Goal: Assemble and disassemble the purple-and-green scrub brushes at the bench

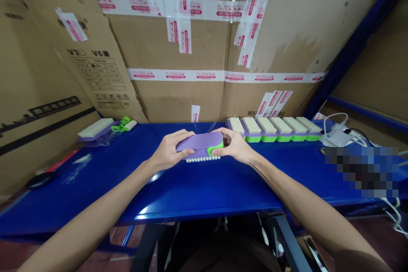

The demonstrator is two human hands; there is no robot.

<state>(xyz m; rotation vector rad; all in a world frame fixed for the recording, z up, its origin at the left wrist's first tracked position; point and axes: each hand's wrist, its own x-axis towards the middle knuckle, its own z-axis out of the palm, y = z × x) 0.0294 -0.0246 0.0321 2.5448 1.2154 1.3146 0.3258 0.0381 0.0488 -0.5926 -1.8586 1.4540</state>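
A purple brush with a green end (200, 143) is held bristles down just above the blue table (191, 187), in the middle of the view. My left hand (168, 149) grips its left end, fingers wrapped round it. My right hand (234, 145) grips the green right end, thumb in front and fingers behind. A row of several finished brushes (274, 129), bristles up with green bases, lies just right of my right hand. Far left, another brush (94, 128) lies bristles up beside small green and white parts (123, 124).
Taped cardboard boxes (204, 51) wall off the back and left of the table. White cables and a small white device (339, 136) lie at the right, near a blue rack post (350, 46). A dark oval object (38, 179) and a red item sit at the left edge.
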